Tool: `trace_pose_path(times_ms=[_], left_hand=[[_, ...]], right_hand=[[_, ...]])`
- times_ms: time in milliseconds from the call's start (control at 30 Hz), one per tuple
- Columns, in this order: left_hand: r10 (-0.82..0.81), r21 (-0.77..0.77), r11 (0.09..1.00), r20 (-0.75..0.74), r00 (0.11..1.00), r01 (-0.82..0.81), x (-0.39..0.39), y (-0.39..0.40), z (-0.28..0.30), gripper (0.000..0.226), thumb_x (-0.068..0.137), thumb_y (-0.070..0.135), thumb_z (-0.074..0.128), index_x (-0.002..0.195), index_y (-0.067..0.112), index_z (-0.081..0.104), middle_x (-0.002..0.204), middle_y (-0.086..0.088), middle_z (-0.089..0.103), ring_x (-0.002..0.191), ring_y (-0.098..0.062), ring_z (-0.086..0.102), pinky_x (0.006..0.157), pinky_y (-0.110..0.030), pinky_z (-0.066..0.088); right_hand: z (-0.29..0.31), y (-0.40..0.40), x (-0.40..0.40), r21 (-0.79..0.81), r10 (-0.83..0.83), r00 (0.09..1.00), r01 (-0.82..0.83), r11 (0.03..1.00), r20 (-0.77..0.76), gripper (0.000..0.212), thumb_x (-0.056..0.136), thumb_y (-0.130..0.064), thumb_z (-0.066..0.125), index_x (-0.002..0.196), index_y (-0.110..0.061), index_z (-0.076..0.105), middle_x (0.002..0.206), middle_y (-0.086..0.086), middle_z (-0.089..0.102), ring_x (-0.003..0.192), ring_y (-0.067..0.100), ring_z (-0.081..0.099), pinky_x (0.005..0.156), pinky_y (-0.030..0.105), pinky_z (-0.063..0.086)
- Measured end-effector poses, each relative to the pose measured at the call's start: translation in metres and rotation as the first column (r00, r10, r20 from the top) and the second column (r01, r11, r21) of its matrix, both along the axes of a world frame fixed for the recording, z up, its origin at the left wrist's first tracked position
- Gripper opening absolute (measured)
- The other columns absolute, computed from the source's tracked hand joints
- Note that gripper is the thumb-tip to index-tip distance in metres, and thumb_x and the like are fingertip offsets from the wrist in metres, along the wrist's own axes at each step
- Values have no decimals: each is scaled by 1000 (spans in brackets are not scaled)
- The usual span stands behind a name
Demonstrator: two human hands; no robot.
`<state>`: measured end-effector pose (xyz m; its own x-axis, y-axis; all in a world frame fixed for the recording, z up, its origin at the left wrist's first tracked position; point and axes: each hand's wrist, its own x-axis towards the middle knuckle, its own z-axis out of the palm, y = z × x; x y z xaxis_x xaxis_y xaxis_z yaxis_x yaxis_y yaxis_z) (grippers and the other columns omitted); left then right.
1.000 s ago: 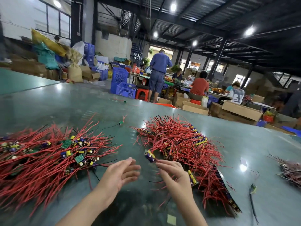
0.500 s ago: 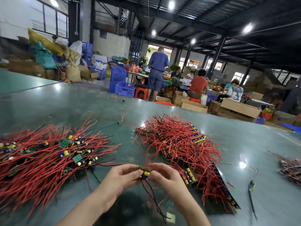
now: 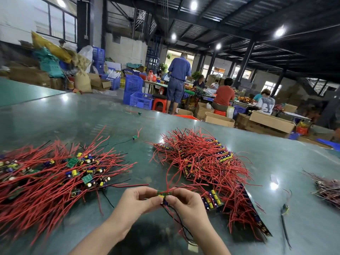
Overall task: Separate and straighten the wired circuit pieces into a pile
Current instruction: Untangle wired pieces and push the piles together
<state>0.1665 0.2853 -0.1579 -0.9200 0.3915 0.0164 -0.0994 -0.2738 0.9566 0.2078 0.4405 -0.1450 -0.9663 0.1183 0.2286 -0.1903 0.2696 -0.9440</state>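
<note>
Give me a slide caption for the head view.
Both hands, left and right, pinch one wired circuit piece between two red-wire piles.

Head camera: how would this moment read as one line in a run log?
step: separating | both hands pinch circuit piece | left hand | right hand | red wires up, black down | sorted pile left | tangled pile right

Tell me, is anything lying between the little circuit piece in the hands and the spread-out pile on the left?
Nothing visible. Both hands, left hand and right hand, pinch the small green circuit piece; only bare green tabletop separates it from the fanned red-wired pile.
</note>
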Motion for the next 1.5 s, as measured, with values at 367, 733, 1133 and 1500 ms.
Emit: trace_pose_path(times_ms=[367, 733, 1133, 1500], left_hand=[[103, 3, 995, 11, 995, -103, 1, 4, 0, 15, 76, -8, 68, 84, 4, 71, 81, -12, 73, 75, -17, 67, 80, -31, 54], [170, -164, 965, -213, 962, -206, 6, 2, 1, 9, 75, 12, 76, 79, 19, 73, 69, 12, 65, 72, -7, 49, 75, -23, 40], [124, -245, 943, -366, 922, -224, 4, 2, 2, 19, 75, 6, 75, 75, 24, 70, 71, 7, 65, 69, 9, 54, 67, -3, 37], [41, -325, 930, -372, 927, -171, 2, -2, 0, 24, 75, 14, 75, 77, 39, 73, 87, 3, 60, 96, -8, 55, 83, -4, 34]], right_hand=[[-2, 1, -4, -21, -44, 999, 44, 999, -2, 23, 77, 3, 71, 79, -19, 67, 66, -12, 71, 67, -1, 65, 66, 14, 49], [-8, -1, -7, -39, -98, 995, 98, 994, -6, 19, 71, -3, 78, 76, -19, 68, 65, -6, 69, 64, 9, 59, 65, 25, 47], [-3, 3, -5, 118, -77, 994, 87, 989, -82, 32, 73, 0, 76, 68, -31, 67, 71, -8, 65, 76, 13, 59, 74, 30, 46], [2, 6, 0, 262, 1, 988, 41, 964, -156, 5, 75, -13, 74, 78, -13, 69, 69, -12, 61, 86, 22, 55, 79, 36, 43]])
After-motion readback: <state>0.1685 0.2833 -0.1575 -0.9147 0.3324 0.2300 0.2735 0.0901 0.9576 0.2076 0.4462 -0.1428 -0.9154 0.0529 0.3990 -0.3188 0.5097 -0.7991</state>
